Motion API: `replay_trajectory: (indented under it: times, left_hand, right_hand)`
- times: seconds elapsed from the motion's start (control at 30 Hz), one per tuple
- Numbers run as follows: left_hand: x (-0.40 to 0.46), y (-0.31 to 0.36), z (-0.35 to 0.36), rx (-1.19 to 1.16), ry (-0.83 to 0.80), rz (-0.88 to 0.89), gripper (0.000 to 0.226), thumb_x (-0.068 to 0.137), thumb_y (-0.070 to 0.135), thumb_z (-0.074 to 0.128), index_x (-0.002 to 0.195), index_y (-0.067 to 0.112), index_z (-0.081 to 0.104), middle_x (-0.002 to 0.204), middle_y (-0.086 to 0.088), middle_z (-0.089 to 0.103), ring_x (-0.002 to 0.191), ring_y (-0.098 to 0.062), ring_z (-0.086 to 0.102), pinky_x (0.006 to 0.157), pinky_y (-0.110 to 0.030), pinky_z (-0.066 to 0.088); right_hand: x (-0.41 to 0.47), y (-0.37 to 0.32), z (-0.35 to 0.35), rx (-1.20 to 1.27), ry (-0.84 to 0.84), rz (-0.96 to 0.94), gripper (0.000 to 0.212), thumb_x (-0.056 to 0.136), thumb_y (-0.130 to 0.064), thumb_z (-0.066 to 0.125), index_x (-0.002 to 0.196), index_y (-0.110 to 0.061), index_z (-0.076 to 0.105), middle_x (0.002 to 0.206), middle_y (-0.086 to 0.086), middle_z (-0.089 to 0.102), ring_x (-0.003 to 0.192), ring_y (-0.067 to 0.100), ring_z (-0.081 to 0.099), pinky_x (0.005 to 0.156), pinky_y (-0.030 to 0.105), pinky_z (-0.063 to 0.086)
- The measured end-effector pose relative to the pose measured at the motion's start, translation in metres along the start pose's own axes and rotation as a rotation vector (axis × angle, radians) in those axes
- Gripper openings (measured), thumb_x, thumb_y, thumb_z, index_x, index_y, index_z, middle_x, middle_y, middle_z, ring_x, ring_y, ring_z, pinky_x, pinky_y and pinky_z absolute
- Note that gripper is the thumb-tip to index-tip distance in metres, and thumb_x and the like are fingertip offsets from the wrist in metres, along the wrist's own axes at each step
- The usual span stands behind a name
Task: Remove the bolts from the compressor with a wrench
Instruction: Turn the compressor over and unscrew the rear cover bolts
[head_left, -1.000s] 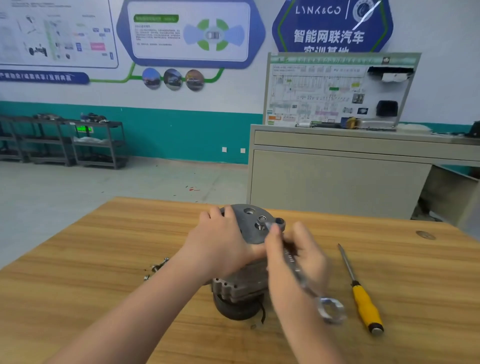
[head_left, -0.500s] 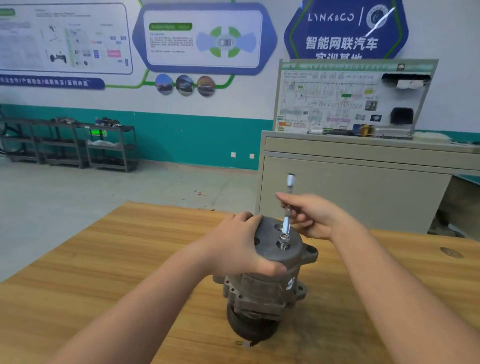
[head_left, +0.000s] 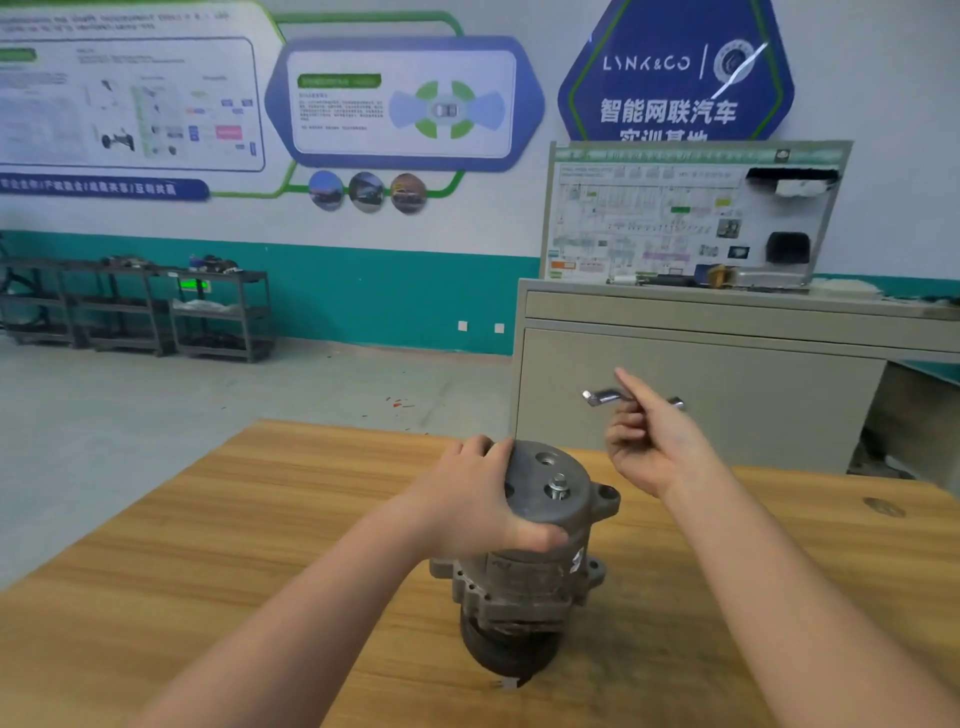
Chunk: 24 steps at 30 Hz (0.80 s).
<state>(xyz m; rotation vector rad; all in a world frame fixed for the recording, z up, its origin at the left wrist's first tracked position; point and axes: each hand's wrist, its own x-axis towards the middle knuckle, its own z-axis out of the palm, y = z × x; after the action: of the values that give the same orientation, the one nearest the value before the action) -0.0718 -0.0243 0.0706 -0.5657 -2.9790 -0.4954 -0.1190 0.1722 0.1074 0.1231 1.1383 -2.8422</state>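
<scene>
A grey metal compressor (head_left: 524, 577) stands upright on the wooden table (head_left: 208, 561). My left hand (head_left: 478, 501) grips its round top from the left side. One bolt (head_left: 558, 486) with a washer sticks up from the top face, beside empty holes. My right hand (head_left: 649, 441) is raised above and to the right of the compressor, well clear of it. It holds a silver wrench (head_left: 605, 397) roughly level, the index finger pointing up along it. The wrench's far end peeks out past the hand.
A beige cabinet (head_left: 701, 384) with a wiring display board (head_left: 691, 213) stands just behind the table's far edge. Dark metal shelf racks (head_left: 140, 312) line the teal wall at the left. Grey floor lies beyond the table.
The wrench stood on the bolt half a second ago. My right hand has lifted it off, up and to the right, and turned it level. My left hand keeps its hold.
</scene>
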Motion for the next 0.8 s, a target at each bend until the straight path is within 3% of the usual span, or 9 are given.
replay_trajectory:
  times: [0.1, 0.23, 0.27, 0.33, 0.4, 0.43, 0.53, 0.63, 0.8]
  left_hand:
    - [-0.004, 0.005, 0.007, 0.041, 0.049, -0.07, 0.114, 0.061, 0.092, 0.043, 0.153, 0.033, 0.011, 0.148, -0.005, 0.032, 0.134, -0.029, 0.028, 0.108, -0.044, 0.031]
    - [-0.008, 0.01, 0.002, 0.108, 0.055, 0.028, 0.087, 0.076, 0.083, 0.041, 0.15, 0.049, 0.012, 0.164, -0.002, 0.009, 0.15, -0.03, -0.001, 0.115, -0.062, -0.004]
    - [-0.009, 0.009, -0.002, 0.075, 0.026, 0.071, 0.08, 0.081, 0.078, 0.047, 0.15, 0.047, 0.02, 0.164, 0.001, 0.011, 0.151, -0.026, 0.0, 0.117, -0.06, -0.003]
    - [-0.009, 0.009, -0.011, -0.044, -0.021, 0.119, 0.07, 0.086, 0.067, 0.054, 0.147, 0.04, 0.036, 0.158, 0.005, 0.031, 0.147, -0.02, 0.021, 0.119, -0.051, 0.018]
    - [-0.008, 0.012, -0.017, -0.224, -0.024, 0.13, 0.056, 0.09, 0.06, 0.057, 0.141, 0.037, 0.048, 0.135, 0.012, 0.053, 0.123, -0.008, 0.05, 0.097, -0.024, 0.042]
    - [-0.007, 0.016, -0.018, -0.28, -0.008, 0.13, 0.05, 0.091, 0.056, 0.056, 0.138, 0.038, 0.051, 0.125, 0.015, 0.056, 0.109, -0.001, 0.054, 0.085, -0.015, 0.042]
    - [-0.001, 0.03, -0.017, -0.259, 0.053, 0.113, 0.039, 0.097, 0.041, 0.055, 0.136, 0.034, 0.056, 0.127, 0.01, 0.063, 0.11, -0.007, 0.057, 0.088, -0.018, 0.04]
    - [0.004, 0.037, -0.008, -0.228, 0.098, 0.126, 0.034, 0.098, 0.026, 0.056, 0.132, 0.027, 0.061, 0.131, 0.006, 0.064, 0.12, -0.012, 0.055, 0.099, -0.023, 0.037]
    - [0.003, 0.031, -0.005, -0.286, 0.193, 0.138, 0.024, 0.094, 0.022, 0.063, 0.117, 0.022, 0.071, 0.113, 0.006, 0.072, 0.103, -0.006, 0.06, 0.088, -0.017, 0.041]
  right_hand:
    - [-0.017, 0.009, -0.015, 0.028, 0.05, -0.125, 0.028, 0.091, -0.02, 0.063, 0.067, -0.017, 0.047, 0.04, -0.006, 0.034, 0.027, 0.005, 0.027, 0.027, 0.015, 0.022]
    - [-0.039, 0.022, -0.043, 0.048, 0.175, -0.232, 0.039, 0.1, -0.027, 0.049, 0.064, -0.016, 0.036, 0.04, -0.002, 0.04, 0.03, 0.011, 0.039, 0.037, 0.018, 0.035]
    - [-0.043, 0.026, -0.051, -0.001, 0.201, -0.236, 0.038, 0.101, -0.029, 0.046, 0.067, -0.015, 0.038, 0.043, 0.0, 0.047, 0.033, 0.013, 0.047, 0.04, 0.02, 0.041]
    - [-0.048, 0.036, -0.067, -0.178, 0.229, -0.232, 0.034, 0.102, -0.032, 0.045, 0.075, -0.012, 0.044, 0.052, 0.006, 0.054, 0.032, 0.012, 0.046, 0.036, 0.019, 0.039]
    - [-0.049, 0.049, -0.079, -0.395, 0.206, -0.248, 0.027, 0.099, -0.035, 0.049, 0.084, -0.012, 0.052, 0.056, 0.002, 0.042, 0.03, 0.008, 0.031, 0.031, 0.015, 0.024]
    - [-0.05, 0.054, -0.081, -0.476, 0.192, -0.265, 0.024, 0.096, -0.038, 0.054, 0.09, -0.015, 0.056, 0.054, -0.001, 0.035, 0.032, 0.007, 0.026, 0.032, 0.015, 0.02]
    - [-0.05, 0.066, -0.077, -0.524, 0.14, -0.269, 0.022, 0.086, -0.046, 0.064, 0.094, -0.025, 0.061, 0.05, -0.005, 0.027, 0.035, 0.009, 0.023, 0.035, 0.017, 0.017]
    - [-0.045, 0.073, -0.071, -0.48, 0.155, -0.266, 0.017, 0.091, -0.031, 0.064, 0.1, -0.017, 0.067, 0.05, -0.004, 0.027, 0.036, 0.008, 0.022, 0.033, 0.016, 0.018]
    - [-0.046, 0.08, -0.07, -0.435, 0.148, -0.273, 0.011, 0.094, -0.019, 0.059, 0.098, -0.008, 0.06, 0.046, -0.002, 0.029, 0.034, 0.009, 0.022, 0.033, 0.017, 0.017]
